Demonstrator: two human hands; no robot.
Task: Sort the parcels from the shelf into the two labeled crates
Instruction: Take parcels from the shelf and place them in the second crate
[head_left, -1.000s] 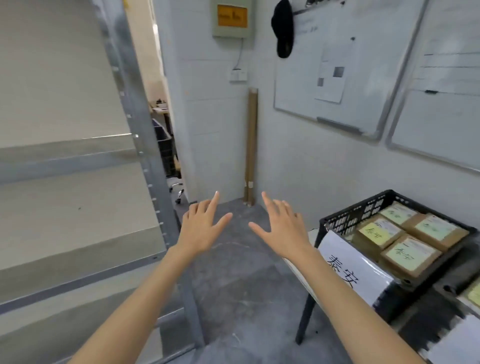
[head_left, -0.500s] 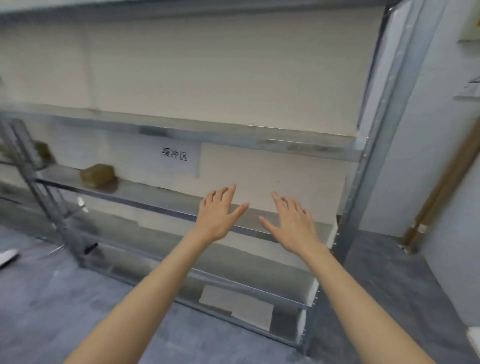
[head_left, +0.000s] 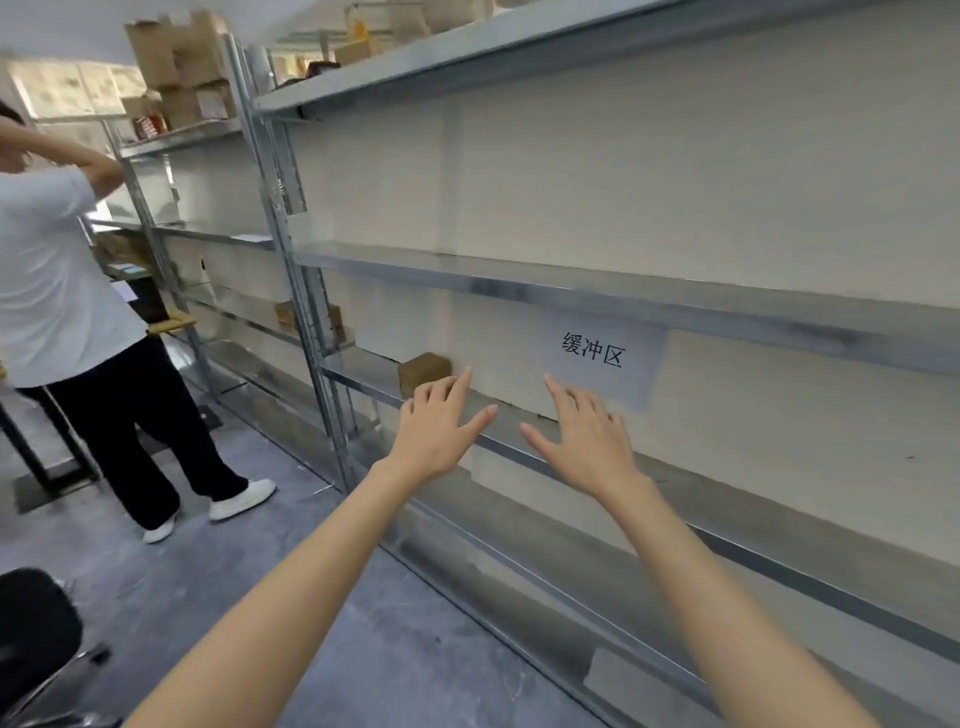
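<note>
Reaching toward the shelf, left hand and right hand spread straight fingers, holding nothing.

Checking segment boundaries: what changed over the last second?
The view swung left from the crates to the shelf; the left hand now reaches close to the parcel. Another person came into view. The left hand and right hand stayed open, holding nothing.

Open room above parcel on shelf; upright post left, paper sign right.
</note>
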